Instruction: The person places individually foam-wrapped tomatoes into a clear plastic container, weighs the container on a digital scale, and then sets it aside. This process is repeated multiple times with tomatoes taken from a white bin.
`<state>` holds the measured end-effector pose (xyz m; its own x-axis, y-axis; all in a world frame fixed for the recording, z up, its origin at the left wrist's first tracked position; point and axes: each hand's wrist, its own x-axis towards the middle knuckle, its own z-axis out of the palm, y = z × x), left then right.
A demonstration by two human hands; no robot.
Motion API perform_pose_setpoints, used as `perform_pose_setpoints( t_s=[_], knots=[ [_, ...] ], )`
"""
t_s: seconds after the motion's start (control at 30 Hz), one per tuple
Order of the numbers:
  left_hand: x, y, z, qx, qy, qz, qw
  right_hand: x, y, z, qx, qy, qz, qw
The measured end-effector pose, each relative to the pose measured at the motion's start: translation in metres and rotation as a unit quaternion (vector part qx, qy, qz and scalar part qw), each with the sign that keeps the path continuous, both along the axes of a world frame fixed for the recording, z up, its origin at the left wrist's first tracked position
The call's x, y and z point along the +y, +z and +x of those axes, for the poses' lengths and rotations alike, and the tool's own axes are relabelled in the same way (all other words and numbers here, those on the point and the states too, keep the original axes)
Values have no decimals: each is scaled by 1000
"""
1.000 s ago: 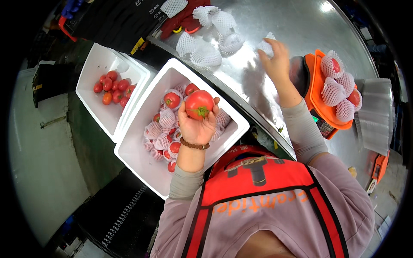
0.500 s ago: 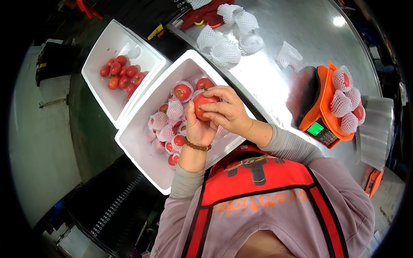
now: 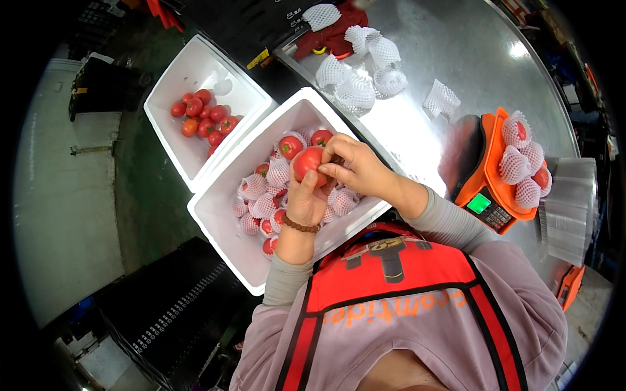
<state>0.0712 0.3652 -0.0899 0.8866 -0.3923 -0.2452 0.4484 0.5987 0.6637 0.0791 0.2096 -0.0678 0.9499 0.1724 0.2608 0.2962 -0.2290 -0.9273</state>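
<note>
A red tomato [image 3: 309,163] rests in my left hand [image 3: 307,203], whose fingers are wrapped round it above a white foam box [image 3: 215,225]. My right hand [image 3: 357,166] is closed in a pinch against the tomato's right side; what its fingertips grip is too small to make out. Below both hands the box holds several tomatoes, most in pinkish foam net sleeves [image 3: 264,205]. One tomato with a green stem end [image 3: 290,147] shows just beyond my left hand.
A second white foam box [image 3: 171,140] with bare tomatoes [image 3: 217,113] adjoins at far left. On the metal table [image 3: 424,49] lie loose white foam nets [image 3: 355,90] and a dark red cloth [image 3: 332,31]. An orange scale [image 3: 482,179] carries several netted tomatoes [image 3: 515,164], beside clear plastic packaging [image 3: 568,212].
My right hand's fingers have drawn back from across the tomato to a pinch at its right side. The left hand still holds the tomato. The whole view has shifted slightly.
</note>
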Motion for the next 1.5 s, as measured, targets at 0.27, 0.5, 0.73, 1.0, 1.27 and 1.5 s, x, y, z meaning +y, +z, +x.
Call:
perform_pose_setpoints(
  t_s=[0.27,0.5,0.73,1.0,1.27,1.5],
  knots=[
    [-2,-4,-4,-45,88,64,993,8,9,-9,66,-71,-9,995],
    [-10,-10,-6,-35,128,63,989,14,4,-9,132,-125,42,982],
    [13,-15,44,69,222,-26,972,-7,-51,4,196,-200,57,958],
    [41,1,65,87,75,-86,990,-106,-25,-19,286,114,-191,932],
    [-29,8,26,147,-26,-120,981,-44,10,-3,-91,-61,-67,992],
    [-39,0,23,35,-79,-21,996,-35,-7,2,-100,-169,-36,980]
  ],
)
